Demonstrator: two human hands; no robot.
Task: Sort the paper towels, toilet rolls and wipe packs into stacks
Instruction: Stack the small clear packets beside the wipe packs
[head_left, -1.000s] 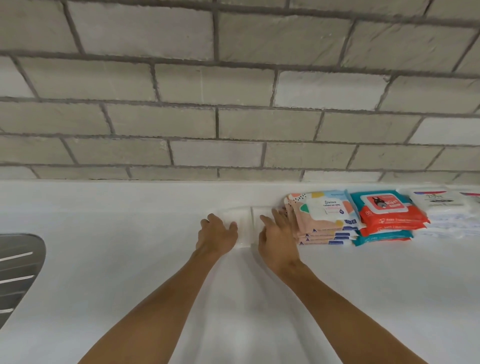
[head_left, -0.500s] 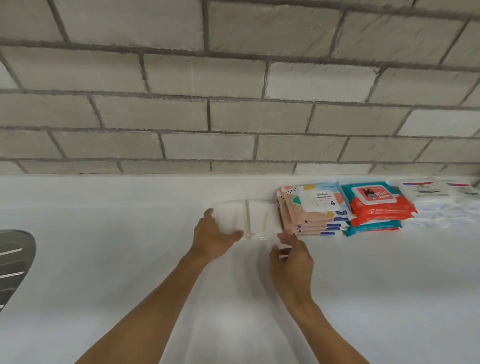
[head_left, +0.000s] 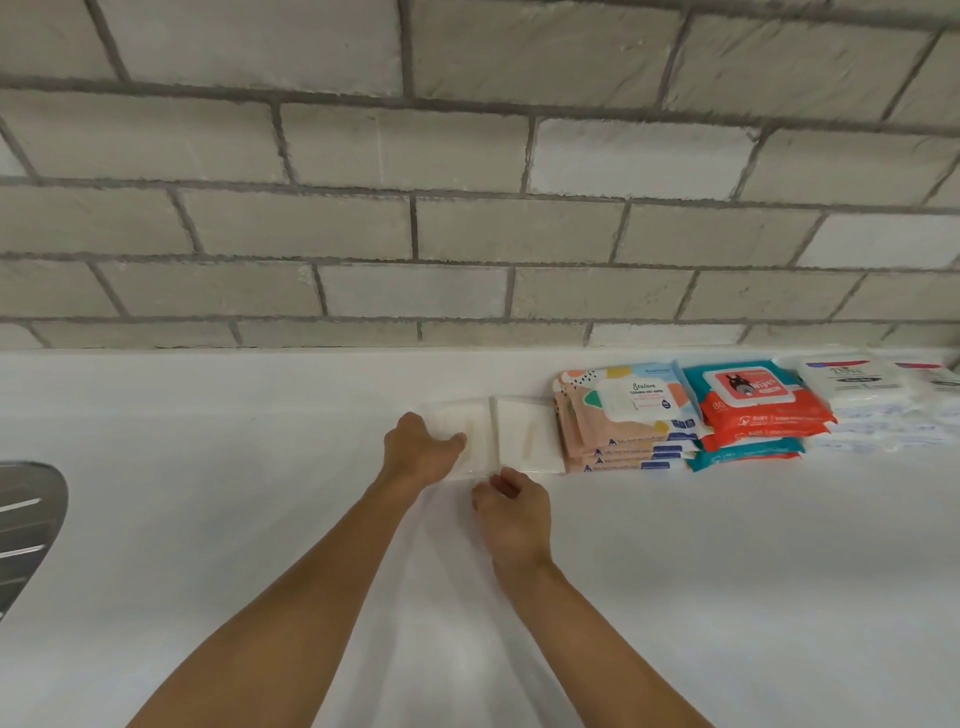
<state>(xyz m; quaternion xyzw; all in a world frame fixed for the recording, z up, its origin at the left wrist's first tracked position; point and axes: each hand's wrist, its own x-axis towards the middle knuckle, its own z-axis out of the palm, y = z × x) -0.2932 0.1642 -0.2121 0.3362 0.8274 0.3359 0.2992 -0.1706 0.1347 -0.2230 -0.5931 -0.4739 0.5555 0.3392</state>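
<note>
— Where is the left hand (head_left: 422, 448)?
— The arm is stretched forward. The hand grips the left end of the white pack (head_left: 480, 421), with the thumb lying across its top.
— And the right hand (head_left: 515, 512)?
— Nearer the body, knuckles up, fingers curled at the pack's front edge. I cannot tell whether they pinch it.
— The pack itself?
— Flat on the bench (head_left: 727, 571) near the wall, just beside the peach stack of wipe packs (head_left: 623, 421).
</note>
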